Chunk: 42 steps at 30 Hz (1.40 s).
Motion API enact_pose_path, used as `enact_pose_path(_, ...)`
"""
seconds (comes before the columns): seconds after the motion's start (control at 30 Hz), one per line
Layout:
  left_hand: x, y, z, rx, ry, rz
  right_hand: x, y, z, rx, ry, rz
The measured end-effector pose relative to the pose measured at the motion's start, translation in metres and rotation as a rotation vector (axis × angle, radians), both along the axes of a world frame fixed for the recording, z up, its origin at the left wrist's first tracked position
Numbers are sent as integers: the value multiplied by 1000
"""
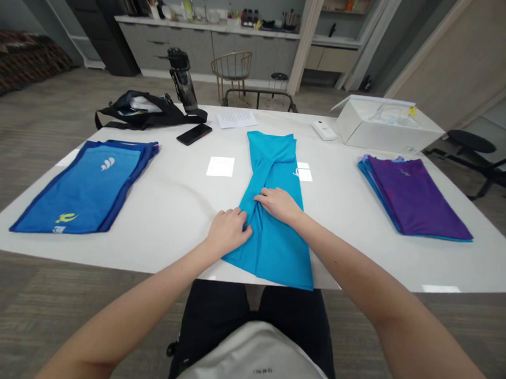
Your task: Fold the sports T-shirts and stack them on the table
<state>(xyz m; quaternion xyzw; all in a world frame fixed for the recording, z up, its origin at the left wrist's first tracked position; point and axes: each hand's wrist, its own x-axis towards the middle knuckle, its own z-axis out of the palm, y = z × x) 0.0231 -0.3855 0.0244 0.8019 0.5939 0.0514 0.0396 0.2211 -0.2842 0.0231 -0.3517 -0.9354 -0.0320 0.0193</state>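
Observation:
A turquoise shirt (281, 243) lies lengthwise in the middle of the white table, partly folded, with creases running down its left half and a small white logo at its right side. My left hand (228, 232) grips the shirt's left edge near the front, fingers curled over the fabric. Higher up, my right hand (280, 204) pinches a fold of the same cloth near its centre, fingertips pointing left. The layers under both hands are hidden.
Folded blue shirts (93, 184) lie at the left of the table (177, 219), and a purple shirt (417, 198) over blue cloth at the right. Behind are a black bag (143, 112), bottle (183, 83), phone (194, 134), paper (237, 118), white device (324, 130) and white box (382, 129).

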Motion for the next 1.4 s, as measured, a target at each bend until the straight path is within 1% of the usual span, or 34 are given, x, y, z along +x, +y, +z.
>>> enact_pose_path(0.1,6,-19,1,-16,38,77,-2,-8,1,2,19,8)
enact_pose_path(0.17,6,-24,3,-23,27,104,-3,-13,3,-5,50,-5)
enact_pose_path(0.23,3,-25,9,-19,-23,121,-6,-18,6,-13,81,3)
enact_pose_path(0.3,-1,-28,17,-6,-117,121,-9,-25,7,-14,101,38)
enact_pose_path(0.4,-4,-41,23,27,-254,53,-12,-37,6,16,119,66)
enact_pose_path(0.47,-6,-57,20,57,-264,2,-9,-44,4,41,125,61)
enact_pose_path(0.6,-11,-88,1,82,-171,-86,9,-60,-3,39,94,30)
enact_pose_path(0.7,-18,-97,-12,83,-172,-142,19,-76,-8,40,79,18)
enact_pose_path(0.8,-23,-98,-19,72,-235,-172,17,-95,-13,61,76,84)
enact_pose_path(0.9,-24,-100,-22,104,-276,-134,9,-114,-14,49,96,163)
enact_pose_path(0.97,-23,-103,-22,153,-244,-65,5,-122,-11,34,181,163)
enact_pose_path(1.07,-21,-109,-22,206,-180,26,6,-132,-1,48,370,71)
enact_pose_path(1.17,-18,-116,-19,273,-219,70,14,-142,11,105,452,-2)
enact_pose_path(1.27,-13,-128,-17,350,-280,57,21,-158,14,134,406,25)
enact_pose_path(1.33,-9,-136,-17,349,-256,14,23,-172,10,117,361,17)
enact_pose_path(1.4,-6,-142,-19,311,-205,-34,24,-184,2,79,326,-22)
